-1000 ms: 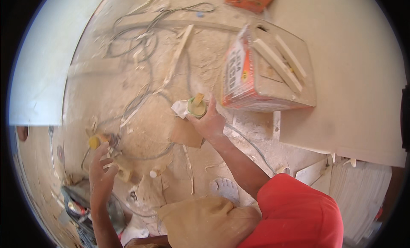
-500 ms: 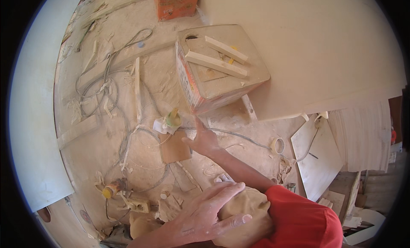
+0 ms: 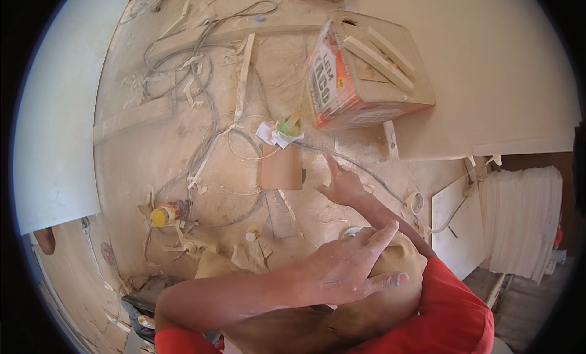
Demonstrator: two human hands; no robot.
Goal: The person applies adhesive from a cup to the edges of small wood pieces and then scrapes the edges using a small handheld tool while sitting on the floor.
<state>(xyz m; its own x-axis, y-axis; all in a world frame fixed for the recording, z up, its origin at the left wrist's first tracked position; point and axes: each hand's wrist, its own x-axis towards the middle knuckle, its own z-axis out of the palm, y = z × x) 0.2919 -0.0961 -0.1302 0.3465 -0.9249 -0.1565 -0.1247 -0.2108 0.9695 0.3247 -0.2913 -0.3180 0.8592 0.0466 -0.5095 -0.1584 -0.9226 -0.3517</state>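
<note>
Released since a moment ago, the small green-topped cup sits on the dusty floor before the orange box. Right hand rests flat, empty; left hand spreads on the knee, hiding it.

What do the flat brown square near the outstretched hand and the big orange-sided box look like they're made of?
The flat brown square piece looks like thin wood or hardboard: matt, even brown, straight-cut edges, though cardboard can't be ruled out. The orange-sided box seems to be printed cardboard, with creased edges and a dull, dust-coated top; pale strips lying on it look like sawn wood. The right hand reaches beside the square without touching it.
</note>
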